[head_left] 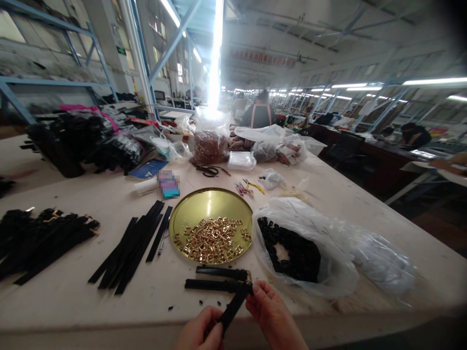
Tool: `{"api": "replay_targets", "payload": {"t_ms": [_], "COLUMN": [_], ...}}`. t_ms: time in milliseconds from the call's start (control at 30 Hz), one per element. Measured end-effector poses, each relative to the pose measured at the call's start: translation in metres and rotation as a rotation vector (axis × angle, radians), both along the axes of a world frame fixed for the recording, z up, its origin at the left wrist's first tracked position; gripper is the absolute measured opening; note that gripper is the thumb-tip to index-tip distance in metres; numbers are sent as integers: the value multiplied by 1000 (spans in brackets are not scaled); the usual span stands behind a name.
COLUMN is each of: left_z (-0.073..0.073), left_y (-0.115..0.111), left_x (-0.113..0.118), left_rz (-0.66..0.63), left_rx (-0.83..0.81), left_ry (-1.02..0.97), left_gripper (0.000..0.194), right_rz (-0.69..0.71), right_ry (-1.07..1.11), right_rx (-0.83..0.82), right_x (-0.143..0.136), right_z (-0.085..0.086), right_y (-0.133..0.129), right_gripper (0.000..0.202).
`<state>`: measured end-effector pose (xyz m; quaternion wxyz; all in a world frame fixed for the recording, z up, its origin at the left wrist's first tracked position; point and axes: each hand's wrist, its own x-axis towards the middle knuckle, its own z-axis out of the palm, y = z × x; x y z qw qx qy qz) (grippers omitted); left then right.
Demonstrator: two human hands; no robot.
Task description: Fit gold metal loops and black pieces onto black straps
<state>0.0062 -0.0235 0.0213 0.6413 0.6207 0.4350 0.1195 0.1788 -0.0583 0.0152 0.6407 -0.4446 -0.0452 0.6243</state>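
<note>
A black strap (233,307) runs slantwise between my hands near the table's front edge. My left hand (204,328) is closed on its lower part, thumb on top. My right hand (272,311) pinches its upper end, and the fingers hide what is there. Just beyond lie two more black straps, one (209,285) partly behind the held one and another (221,272) with a gold buckle (249,276) at its right end. A round gold tray (178,204) behind them carries a heap of small gold buckles (211,238).
An opened plastic bag (335,272) of small black pieces (292,248) stands right of the tray. Left lie loose black straps (131,248) and a pile of buckled straps (44,238). Scissors (207,170), yellow-handled pliers (254,185) and wrapped bundles (211,143) sit farther back.
</note>
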Motion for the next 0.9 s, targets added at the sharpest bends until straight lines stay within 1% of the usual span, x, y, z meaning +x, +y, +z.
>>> {"api": "replay_targets", "payload": {"t_ms": [100,200,267,333,400,467,533,600,633,667,700,767,833,900], "left_z": [8,14,16,14,10,8,7,10,12,15,17,21,22,21], "left_y": [2,6,6,5,3,2,1,2,3,4,5,7,9,10], "left_x": [12,20,20,20,18,17,16,16,16,16,17,18,18,16], "left_rz": [2,6,13,22,13,-12,-49,-79,-85,-92,-104,-110,-108,-108], "left_rx": [35,151,231,265,290,342,405,438,442,437,418,357,296,270], "left_ry": [18,75,114,139,158,188,249,305,311,293,261,200,182,192], "left_gripper": [29,28,26,26,27,26,24,23,22,22,22,23,24,24], "right_rz": [16,-6,-28,-26,10,56,84,80,80,82,99,169,246,313], "right_ry": [55,147,181,164,87,-63,-302,-567,-652,-681,-659,-552,-491,-483], "right_rx": [34,-2,-19,3,38,58,72,114,140,158,162,134,110,116], "right_x": [-12,-20,-21,-20,-20,-21,-23,-24,-23,-22,-20,-15,-10,-7], "right_z": [-3,-4,-4,-5,-9,-15,-21,-24,-24,-24,-23,-20,-19,-21], "right_y": [0,0,0,-1,-1,-2,-4,-7,-7,-8,-8,-6,-4,-3], "right_gripper": [28,31,32,32,31,31,31,30,29,29,30,35,36,32]}}
